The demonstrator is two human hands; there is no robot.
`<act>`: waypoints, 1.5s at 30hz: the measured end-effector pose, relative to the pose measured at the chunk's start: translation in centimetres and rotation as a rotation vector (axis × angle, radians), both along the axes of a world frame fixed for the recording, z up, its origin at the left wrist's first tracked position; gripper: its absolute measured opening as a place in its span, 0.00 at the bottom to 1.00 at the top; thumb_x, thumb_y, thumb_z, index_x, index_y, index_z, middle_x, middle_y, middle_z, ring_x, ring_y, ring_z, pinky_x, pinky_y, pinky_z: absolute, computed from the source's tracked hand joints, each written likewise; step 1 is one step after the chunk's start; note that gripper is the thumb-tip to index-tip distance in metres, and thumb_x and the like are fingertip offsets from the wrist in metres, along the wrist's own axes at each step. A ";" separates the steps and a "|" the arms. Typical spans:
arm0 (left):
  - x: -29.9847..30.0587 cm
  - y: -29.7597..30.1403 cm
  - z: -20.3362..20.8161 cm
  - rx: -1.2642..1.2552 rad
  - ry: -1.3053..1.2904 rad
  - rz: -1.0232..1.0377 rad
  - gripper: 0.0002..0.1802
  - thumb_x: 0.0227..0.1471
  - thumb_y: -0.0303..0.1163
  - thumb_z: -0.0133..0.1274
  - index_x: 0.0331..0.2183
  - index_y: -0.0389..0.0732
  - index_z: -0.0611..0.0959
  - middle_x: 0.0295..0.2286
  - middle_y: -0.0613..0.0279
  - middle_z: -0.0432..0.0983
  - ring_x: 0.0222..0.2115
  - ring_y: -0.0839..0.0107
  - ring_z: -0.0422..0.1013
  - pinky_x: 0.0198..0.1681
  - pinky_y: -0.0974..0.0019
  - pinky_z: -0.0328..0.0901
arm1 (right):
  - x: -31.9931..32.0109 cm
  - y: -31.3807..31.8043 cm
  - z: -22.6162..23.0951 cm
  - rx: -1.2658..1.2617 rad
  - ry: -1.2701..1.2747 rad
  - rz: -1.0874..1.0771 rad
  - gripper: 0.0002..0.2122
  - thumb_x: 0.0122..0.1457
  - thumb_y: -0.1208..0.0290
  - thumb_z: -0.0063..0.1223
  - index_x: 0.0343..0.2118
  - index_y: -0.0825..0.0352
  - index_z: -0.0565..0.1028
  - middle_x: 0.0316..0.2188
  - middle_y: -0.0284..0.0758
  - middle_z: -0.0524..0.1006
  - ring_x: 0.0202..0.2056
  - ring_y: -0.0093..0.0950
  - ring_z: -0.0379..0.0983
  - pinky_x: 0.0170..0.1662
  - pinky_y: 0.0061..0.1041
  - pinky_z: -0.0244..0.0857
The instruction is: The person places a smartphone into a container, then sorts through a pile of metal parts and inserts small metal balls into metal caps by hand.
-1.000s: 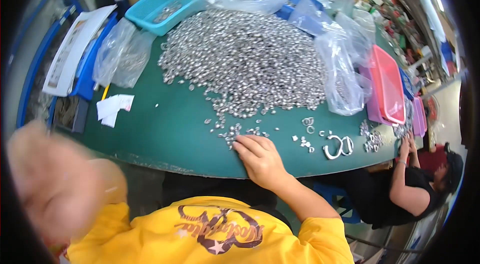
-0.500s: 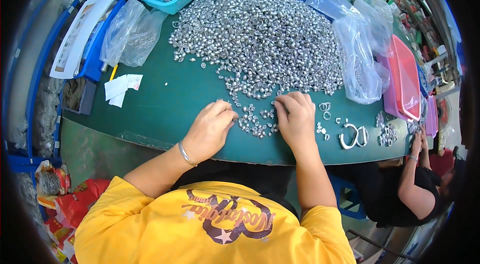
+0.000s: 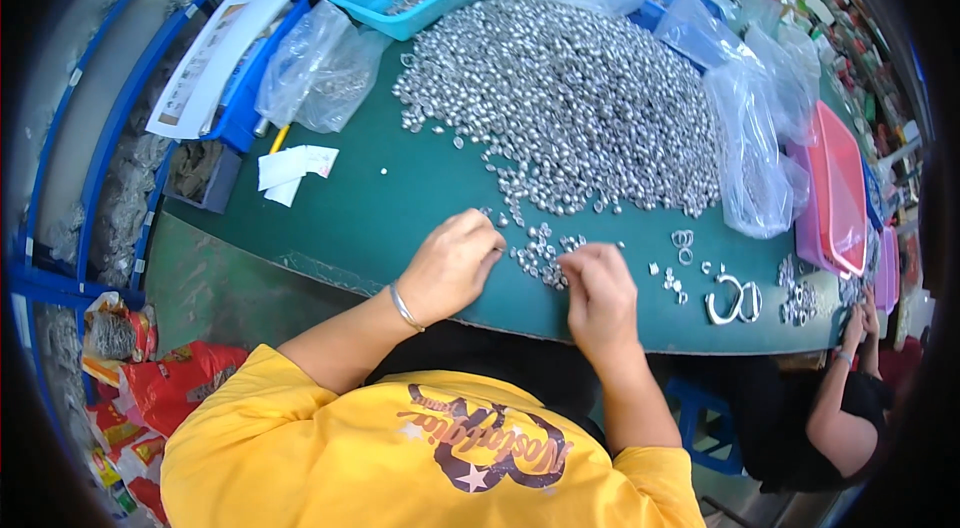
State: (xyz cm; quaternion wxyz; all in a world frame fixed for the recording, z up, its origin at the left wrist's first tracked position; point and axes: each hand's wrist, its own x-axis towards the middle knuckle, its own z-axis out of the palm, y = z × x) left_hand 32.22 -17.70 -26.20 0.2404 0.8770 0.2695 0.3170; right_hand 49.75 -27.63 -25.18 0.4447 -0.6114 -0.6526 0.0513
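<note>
A large heap of small silvery teardrop-shaped metal pieces (image 3: 570, 98) covers the middle of the green table (image 3: 380, 218). Nearer to me lies a small loose cluster of similar pieces (image 3: 538, 253). At the left side of this cluster is my left hand (image 3: 455, 266), its fingers curled and the thumb against them; a bangle circles the wrist. My right hand (image 3: 604, 296) is at the cluster's near right, thumb and fingers pinched together. Whatever either pinch holds is too small or hidden to make out.
Silver cuff-shaped rings (image 3: 722, 303) and small rings (image 3: 684, 240) lie to the right. Around the heap are a turquoise basket (image 3: 400, 23), plastic bags (image 3: 740, 148) and a pink basket (image 3: 838, 193). A co-worker's arm (image 3: 830, 393) reaches the table at far right.
My right hand has drawn back from the far right of the cluster towards me and slightly left, its fingers now pinched. My left hand stays beside the cluster. The whole view has shifted.
</note>
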 end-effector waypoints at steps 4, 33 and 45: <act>-0.1 -0.4 0.5 -0.218 -0.067 0.014 0.06 0.40 0.21 0.56 0.27 0.36 0.77 0.26 0.58 0.72 0.26 0.66 0.71 0.32 0.69 0.66 | -2.4 0.5 0.0 0.023 0.054 0.027 0.07 0.44 0.85 0.52 0.28 0.69 0.71 0.26 0.40 0.71 0.28 0.38 0.69 0.31 0.30 0.65; -3.6 0.2 -0.1 -0.012 -0.015 0.002 0.05 0.38 0.19 0.56 0.24 0.37 0.79 0.27 0.59 0.72 0.29 0.63 0.70 0.35 0.67 0.65 | -4.2 2.4 -1.6 0.004 -0.291 0.125 0.07 0.41 0.82 0.50 0.26 0.65 0.73 0.27 0.32 0.71 0.31 0.31 0.67 0.33 0.28 0.57; -3.1 1.2 0.8 -0.235 -0.018 0.085 0.08 0.40 0.19 0.54 0.28 0.35 0.75 0.30 0.55 0.69 0.28 0.62 0.69 0.32 0.66 0.65 | -2.3 6.3 -0.5 -0.079 -0.215 0.246 0.12 0.39 0.86 0.46 0.30 0.71 0.73 0.31 0.41 0.71 0.32 0.40 0.66 0.38 0.32 0.62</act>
